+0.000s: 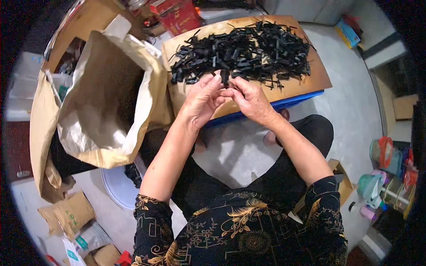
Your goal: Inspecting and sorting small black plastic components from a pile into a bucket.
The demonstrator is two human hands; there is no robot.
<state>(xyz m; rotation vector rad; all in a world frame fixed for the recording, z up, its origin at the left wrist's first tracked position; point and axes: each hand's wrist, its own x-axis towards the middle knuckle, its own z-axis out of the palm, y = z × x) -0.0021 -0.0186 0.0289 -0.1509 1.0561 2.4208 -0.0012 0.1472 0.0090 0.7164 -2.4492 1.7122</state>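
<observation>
Head | black piece (225, 77) between left hand (203, 98) and right hand (255, 100) | left: pinching | right: unclear

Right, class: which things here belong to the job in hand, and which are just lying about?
Job:
- black piece in the fingers
- black pile
- board under it
- open sack, possibly

Apparently lying about:
- red package
- blue-and-yellow box
- brown packet
</observation>
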